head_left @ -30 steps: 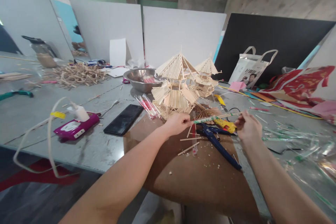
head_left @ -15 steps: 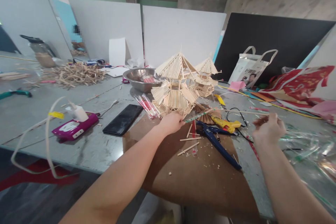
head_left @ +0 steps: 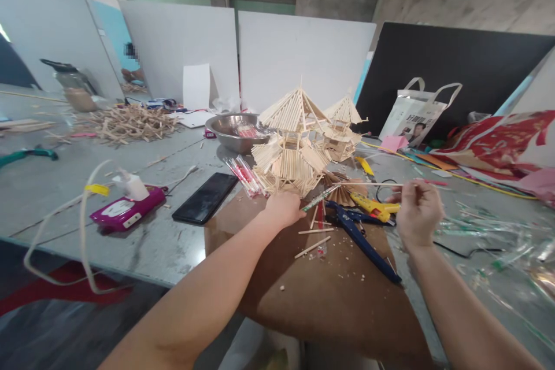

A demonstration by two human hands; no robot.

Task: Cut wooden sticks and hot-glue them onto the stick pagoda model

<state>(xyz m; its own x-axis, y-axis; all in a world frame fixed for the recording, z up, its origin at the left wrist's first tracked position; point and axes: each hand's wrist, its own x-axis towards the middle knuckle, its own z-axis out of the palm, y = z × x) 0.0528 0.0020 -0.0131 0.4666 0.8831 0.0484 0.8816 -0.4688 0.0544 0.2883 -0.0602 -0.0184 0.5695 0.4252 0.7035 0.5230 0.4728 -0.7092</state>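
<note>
My left hand (head_left: 284,209) is closed on the near end of a clear plastic wrapper (head_left: 319,199) with green print, just in front of a pagoda model (head_left: 295,165) built from thin wooden sticks. A slender pale stick (head_left: 368,185), seemingly a chopstick, spans from the wrapper's far end to my right hand (head_left: 418,211). The right fingers pinch it; whether its tip is still inside the wrapper is hard to tell. Beneath lie blue-handled pliers (head_left: 362,243) and a yellow glue gun (head_left: 375,206). Short cut sticks (head_left: 313,247) rest on the brown board (head_left: 312,300).
A second stick model (head_left: 342,133) stands behind. To the left are a phone (head_left: 205,198), a purple power strip (head_left: 128,208), a metal bowl (head_left: 236,133) and a stick pile (head_left: 132,123). Wrapped chopsticks (head_left: 246,176) lie beside the model. Empty wrappers (head_left: 507,237) litter the right side.
My right hand has moved left, closer to my left hand, and turned with the stick in its fingers. The wrapper's far end has dropped and shifted left. My left hand stays nearly in place.
</note>
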